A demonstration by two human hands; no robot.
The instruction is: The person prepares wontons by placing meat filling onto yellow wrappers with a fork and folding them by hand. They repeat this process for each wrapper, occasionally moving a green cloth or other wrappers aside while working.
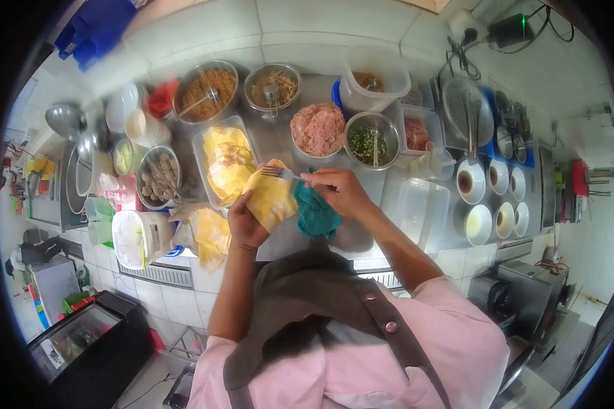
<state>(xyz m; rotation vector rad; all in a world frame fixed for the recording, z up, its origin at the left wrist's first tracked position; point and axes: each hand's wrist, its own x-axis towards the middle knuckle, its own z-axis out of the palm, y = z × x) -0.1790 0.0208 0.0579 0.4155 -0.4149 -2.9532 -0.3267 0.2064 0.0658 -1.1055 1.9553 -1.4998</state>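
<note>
While the left hand (pixel 242 221) cups one wrapper (pixel 271 198), the right hand (pixel 338 191) pinches one fork (pixel 280 173).

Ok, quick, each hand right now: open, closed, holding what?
Left hand: closed around a yellow wrapper, cupping it from below.
Right hand: closed on a fork, its tines over the wrapper.

Pink short-sleeved shirt (pixel 450 341), grey apron (pixel 307 307) (round strap buttons), bare forearms.

Shiny metal fork (pixel 274 172), soft matt wrapper (pixel 271 199), teal cloth (pixel 316 217).
</note>
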